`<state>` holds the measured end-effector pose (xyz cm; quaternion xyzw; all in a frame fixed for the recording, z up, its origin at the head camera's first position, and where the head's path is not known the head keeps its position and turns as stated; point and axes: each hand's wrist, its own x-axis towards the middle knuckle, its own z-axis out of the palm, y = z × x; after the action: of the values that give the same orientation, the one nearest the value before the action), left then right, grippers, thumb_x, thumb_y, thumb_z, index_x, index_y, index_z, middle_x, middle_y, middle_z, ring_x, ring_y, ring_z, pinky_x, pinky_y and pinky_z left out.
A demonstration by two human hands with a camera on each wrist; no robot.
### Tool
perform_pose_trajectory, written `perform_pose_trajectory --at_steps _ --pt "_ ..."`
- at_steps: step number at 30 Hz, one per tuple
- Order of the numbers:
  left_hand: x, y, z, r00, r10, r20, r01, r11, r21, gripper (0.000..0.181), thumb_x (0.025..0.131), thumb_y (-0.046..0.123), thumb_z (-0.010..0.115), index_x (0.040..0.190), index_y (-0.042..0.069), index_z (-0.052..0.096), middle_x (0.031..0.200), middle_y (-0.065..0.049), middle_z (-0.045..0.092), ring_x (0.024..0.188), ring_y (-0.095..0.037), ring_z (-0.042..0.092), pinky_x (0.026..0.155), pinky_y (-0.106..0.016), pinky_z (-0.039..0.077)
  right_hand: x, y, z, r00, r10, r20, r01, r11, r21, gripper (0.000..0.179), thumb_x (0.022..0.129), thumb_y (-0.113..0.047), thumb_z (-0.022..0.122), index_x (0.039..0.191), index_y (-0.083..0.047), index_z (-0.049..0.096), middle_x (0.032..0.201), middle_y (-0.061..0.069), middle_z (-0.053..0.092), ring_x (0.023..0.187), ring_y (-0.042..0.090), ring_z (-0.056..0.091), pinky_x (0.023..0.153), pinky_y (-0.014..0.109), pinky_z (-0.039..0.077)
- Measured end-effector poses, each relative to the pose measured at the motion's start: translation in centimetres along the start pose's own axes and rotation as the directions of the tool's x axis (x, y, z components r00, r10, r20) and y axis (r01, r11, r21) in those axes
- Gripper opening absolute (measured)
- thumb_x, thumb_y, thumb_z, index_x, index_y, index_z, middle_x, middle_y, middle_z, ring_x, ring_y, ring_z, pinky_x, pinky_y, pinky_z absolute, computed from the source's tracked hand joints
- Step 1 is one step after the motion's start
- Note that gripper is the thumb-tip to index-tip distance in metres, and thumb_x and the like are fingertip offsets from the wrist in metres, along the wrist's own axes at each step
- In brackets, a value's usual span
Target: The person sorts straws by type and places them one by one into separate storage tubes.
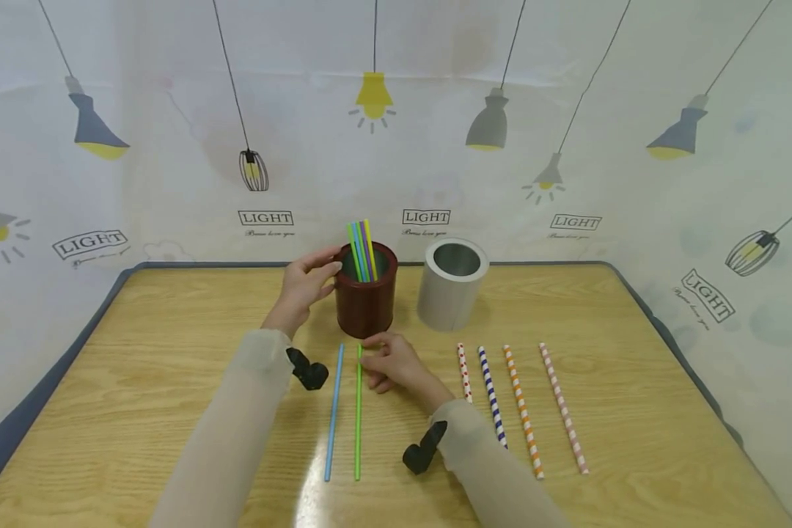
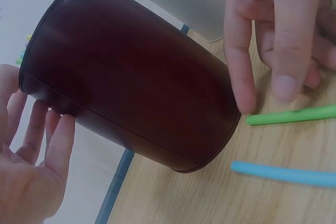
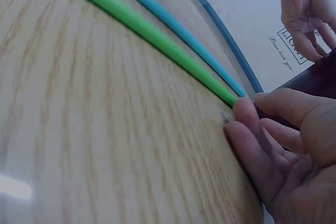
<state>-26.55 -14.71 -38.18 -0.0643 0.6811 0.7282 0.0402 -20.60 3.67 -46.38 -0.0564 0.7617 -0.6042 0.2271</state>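
Note:
My left hand holds the rim of a dark red cylindrical cup; its fingertips also touch the cup's side in the left wrist view. Several plain coloured straws stand in this cup, leaning to the left. My right hand is low over the table at the far end of a green straw. In the right wrist view its fingertips reach that straw's end, and no firm pinch shows. The green straw lies flat on the table. To its left lies a light blue straw.
A white cylindrical cup stands right of the red one. Several patterned paper straws lie at the right: red-dotted, blue-striped, orange-striped and pink-striped. Behind the wooden table hangs a lamp-printed curtain.

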Motion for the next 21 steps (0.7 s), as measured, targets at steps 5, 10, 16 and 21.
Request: perform_pose_trajectory --at_steps 5,10,16,21 --pt "-0.02 0.01 -0.06 1.000 -0.016 -0.020 0.016 1.000 -0.001 0.038 0.089 0.019 0.061 0.127 0.013 0.057 0.118 -0.004 0.052 0.112 -0.018 0.051 0.089 -0.038 0.046 0.29 0.10 0.34 1.000 -0.007 -0.005 0.007 1.000 -0.018 0.038 0.082 -0.009 0.068 0.117 0.000 0.055 0.062 0.010 0.059 0.045 0.015 0.057 0.042 0.032 0.051" --pt "-0.04 0.00 -0.05 1.000 -0.004 -0.008 0.004 1.000 -0.008 0.039 0.089 0.018 0.061 0.127 0.013 0.057 0.118 -0.004 0.052 0.112 -0.018 0.051 0.089 -0.038 0.046 0.35 -0.03 0.55 1.000 -0.007 -0.015 0.006 0.999 -0.043 0.042 0.080 -0.009 0.071 0.117 0.000 0.054 0.063 0.009 0.058 0.044 0.016 0.057 0.040 0.031 0.050" --pt "-0.10 -0.04 -0.02 1.000 0.005 0.004 -0.005 1.000 -0.002 0.039 0.089 0.019 0.061 0.128 0.013 0.056 0.117 -0.003 0.052 0.111 -0.017 0.052 0.089 -0.038 0.045 0.31 -0.08 0.65 0.999 -0.023 -0.024 0.021 0.994 -0.106 0.048 0.075 -0.009 0.075 0.117 -0.001 0.053 0.064 0.009 0.060 0.044 0.016 0.058 0.040 0.030 0.049" --pt "-0.03 -0.08 0.04 1.000 0.007 0.005 -0.007 1.000 -0.001 0.039 0.089 0.019 0.061 0.127 0.013 0.056 0.117 -0.003 0.052 0.111 -0.017 0.052 0.089 -0.038 0.046 0.04 -0.35 0.71 0.999 -0.029 -0.023 0.026 0.989 -0.145 0.050 0.075 -0.007 0.076 0.118 -0.001 0.052 0.063 0.010 0.059 0.046 0.016 0.058 0.041 0.030 0.050"
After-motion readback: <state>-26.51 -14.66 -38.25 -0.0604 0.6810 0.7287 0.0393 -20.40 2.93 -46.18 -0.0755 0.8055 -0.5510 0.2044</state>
